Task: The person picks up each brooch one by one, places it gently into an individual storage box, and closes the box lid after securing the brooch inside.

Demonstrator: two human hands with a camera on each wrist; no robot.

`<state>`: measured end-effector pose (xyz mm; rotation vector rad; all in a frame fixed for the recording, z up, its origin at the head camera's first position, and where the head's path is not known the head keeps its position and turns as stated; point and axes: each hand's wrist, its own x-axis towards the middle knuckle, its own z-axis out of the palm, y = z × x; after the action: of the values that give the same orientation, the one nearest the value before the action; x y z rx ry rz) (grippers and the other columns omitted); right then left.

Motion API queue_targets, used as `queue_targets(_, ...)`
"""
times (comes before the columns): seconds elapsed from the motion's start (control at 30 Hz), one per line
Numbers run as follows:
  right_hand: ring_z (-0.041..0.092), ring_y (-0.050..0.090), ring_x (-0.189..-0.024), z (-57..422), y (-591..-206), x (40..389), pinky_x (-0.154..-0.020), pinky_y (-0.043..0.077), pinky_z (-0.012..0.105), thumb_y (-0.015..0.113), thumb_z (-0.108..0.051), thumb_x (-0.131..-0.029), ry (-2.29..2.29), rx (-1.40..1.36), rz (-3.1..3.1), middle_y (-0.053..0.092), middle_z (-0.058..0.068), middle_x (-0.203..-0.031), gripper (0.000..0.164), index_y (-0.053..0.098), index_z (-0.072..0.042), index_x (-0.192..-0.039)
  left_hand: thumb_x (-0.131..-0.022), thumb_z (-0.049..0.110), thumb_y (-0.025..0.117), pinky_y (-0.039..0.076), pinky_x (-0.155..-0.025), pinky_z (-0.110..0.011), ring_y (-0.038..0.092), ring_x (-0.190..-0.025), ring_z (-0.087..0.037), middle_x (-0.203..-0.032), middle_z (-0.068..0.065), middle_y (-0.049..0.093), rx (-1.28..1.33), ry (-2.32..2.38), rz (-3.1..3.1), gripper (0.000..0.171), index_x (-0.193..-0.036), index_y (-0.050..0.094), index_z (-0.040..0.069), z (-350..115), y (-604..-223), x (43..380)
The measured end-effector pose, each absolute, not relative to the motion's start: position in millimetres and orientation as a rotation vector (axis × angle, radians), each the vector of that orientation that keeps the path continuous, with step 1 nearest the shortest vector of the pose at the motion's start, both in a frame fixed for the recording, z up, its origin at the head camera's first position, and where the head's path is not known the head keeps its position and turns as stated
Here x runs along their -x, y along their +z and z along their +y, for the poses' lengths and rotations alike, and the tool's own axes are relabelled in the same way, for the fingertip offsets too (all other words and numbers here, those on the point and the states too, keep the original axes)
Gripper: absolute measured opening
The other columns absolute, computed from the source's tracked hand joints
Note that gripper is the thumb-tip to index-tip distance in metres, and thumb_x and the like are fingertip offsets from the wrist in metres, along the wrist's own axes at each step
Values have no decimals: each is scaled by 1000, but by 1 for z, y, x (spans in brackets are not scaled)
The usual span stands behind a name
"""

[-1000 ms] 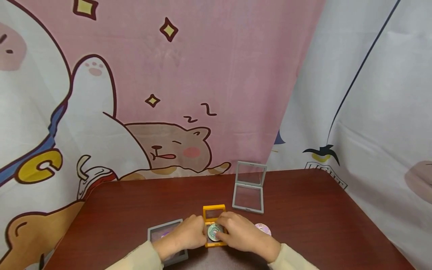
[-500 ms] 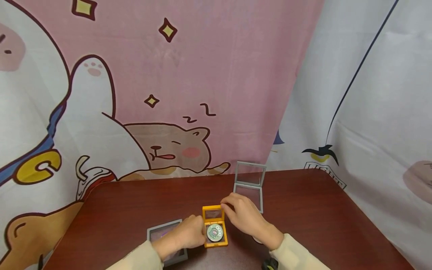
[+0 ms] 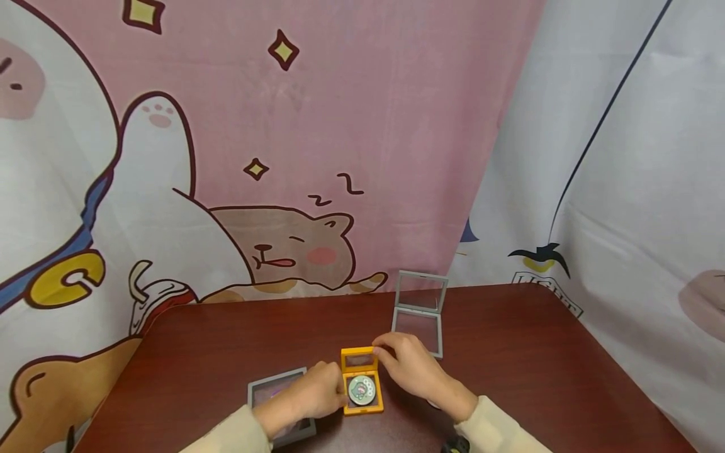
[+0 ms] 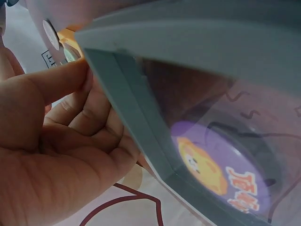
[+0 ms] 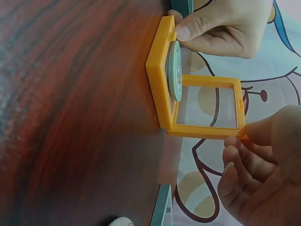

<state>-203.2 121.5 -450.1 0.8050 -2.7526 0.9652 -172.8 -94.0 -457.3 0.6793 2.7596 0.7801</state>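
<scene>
A small orange display case (image 3: 363,411) lies open on the table, its lid (image 5: 202,131) raised on the hinge. Inside the base sits a round pale-green badge (image 3: 362,390) with a cartoon print. My left hand (image 3: 323,388) holds the base at its left edge, thumb on the rim, as the right wrist view shows. The lid's free corner is pinched between thumb and fingers of my right hand (image 3: 416,365). Beside my left hand is a grey display case (image 3: 308,429), partly covered by the forearm; a purple badge (image 4: 221,169) shows through its clear window.
Behind my right hand stands an open grey case (image 3: 418,311), its clear lid upright. A round badge (image 3: 433,404) is mostly hidden under the right wrist. The brown table (image 3: 538,365) ends at a printed curtain (image 3: 419,138).
My right hand has left the badge in the orange case and moved up and right to the lid's corner. The pink badge became mostly covered by the wrist. My left hand stays put.
</scene>
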Motion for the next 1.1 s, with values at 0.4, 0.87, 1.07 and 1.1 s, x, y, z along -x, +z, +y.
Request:
queue_targets(0.4,1,51,-62,124,-450,187,-56,44,21,58,-23,-94,1071,-825,-2772,67,-7,-86,12,69,-17,-97,-77,13,77,19,-38,-18,22,-37,3,-41,18,24,-764,802,2743,51,-42,39,19,-97,-458,172)
queue_targets(0.87,-2,39,-51,125,-454,173,-48,39,20,63,-21,-91,1131,-836,-2761,63,-11,-77,11,70,-14,-94,-73,6,76,31,-39,-17,34,-41,2,-42,19,38,-790,800,2749,34,-45,58,15,-99,-456,171)
queue_targets(1.07,-2,43,-52,126,-456,168,-51,42,21,63,-23,-91,1164,-860,-2789,63,-13,-74,10,70,-15,-92,-73,7,77,37,-42,-18,41,-44,2,-45,19,48,-770,826,2717,29,-49,64,15,-101,-454,171)
queue_targets(1.1,-2,44,-52,126,-457,168,-51,42,21,63,-23,-91,1167,-867,-2791,62,-13,-73,10,69,-15,-91,-73,6,77,36,-41,-18,40,-43,2,-44,18,47,-763,833,2708,29,-49,63,14,-101,-454,171)
